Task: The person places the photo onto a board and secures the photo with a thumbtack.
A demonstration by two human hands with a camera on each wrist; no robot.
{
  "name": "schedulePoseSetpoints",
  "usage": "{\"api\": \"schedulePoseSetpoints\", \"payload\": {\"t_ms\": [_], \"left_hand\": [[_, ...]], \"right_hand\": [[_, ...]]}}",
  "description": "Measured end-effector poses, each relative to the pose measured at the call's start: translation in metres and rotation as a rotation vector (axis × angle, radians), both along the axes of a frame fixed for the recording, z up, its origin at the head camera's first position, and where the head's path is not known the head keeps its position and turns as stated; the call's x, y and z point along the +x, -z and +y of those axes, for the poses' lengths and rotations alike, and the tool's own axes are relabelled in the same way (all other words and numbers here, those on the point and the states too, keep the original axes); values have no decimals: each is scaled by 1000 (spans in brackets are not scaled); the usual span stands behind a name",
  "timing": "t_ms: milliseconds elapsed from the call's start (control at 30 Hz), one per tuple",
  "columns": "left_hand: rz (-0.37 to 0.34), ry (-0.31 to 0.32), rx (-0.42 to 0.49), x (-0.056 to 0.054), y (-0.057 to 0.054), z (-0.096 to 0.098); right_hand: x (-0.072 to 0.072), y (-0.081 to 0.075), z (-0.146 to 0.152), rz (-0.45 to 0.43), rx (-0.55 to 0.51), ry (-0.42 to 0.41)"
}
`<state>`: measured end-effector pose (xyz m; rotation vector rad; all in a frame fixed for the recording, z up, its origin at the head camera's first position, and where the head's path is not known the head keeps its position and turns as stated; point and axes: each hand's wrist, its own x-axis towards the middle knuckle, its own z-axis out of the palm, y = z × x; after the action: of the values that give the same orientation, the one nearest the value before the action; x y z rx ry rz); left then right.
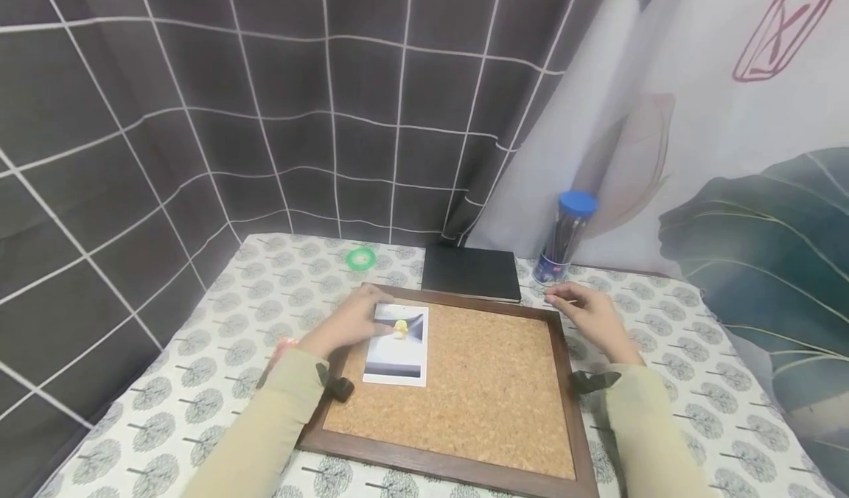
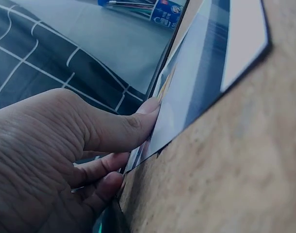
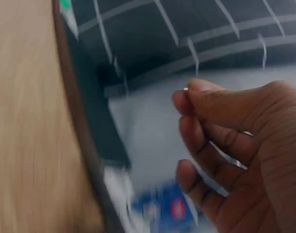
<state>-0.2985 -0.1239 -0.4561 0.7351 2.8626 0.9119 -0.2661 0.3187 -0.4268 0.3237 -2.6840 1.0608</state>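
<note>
The photo (image 1: 395, 362) lay on the board's (image 1: 491, 387) left part, the left hand's (image 1: 354, 323) thumb pressed on its face, the other fingers (image 2: 108, 187) loosely bent by its edge. Near the far right corner, the right hand (image 1: 592, 317) pinched a tiny white thing (image 3: 186, 89), well apart from the photo.

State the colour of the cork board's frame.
The frame is dark brown, showing best in the head view.

Corkboard (image 1: 494, 387) speckled tan, frame (image 1: 438, 462) dark brown. Photo card (image 1: 396, 362) white-edged, blue-grey, yellow spot. Tablecloth (image 1: 245, 351) white, grey tree print. Left curtain (image 1: 265, 78) dark grey, white grid. Far side: notebook (image 1: 471, 273) black, ring (image 1: 351, 260) green, jar lid (image 1: 578, 203) blue.
</note>
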Motion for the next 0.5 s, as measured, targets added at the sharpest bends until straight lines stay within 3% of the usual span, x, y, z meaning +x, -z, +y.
{"api": "schedulePoseSetpoints", "payload": {"t_ms": [267, 500], "left_hand": [[7, 17, 11, -2, 8, -3], [5, 8, 35, -4, 11, -6]], "right_hand": [[-27, -25, -92, -40, -92, -291], [-48, -14, -161, -98, -101, -369]]}}
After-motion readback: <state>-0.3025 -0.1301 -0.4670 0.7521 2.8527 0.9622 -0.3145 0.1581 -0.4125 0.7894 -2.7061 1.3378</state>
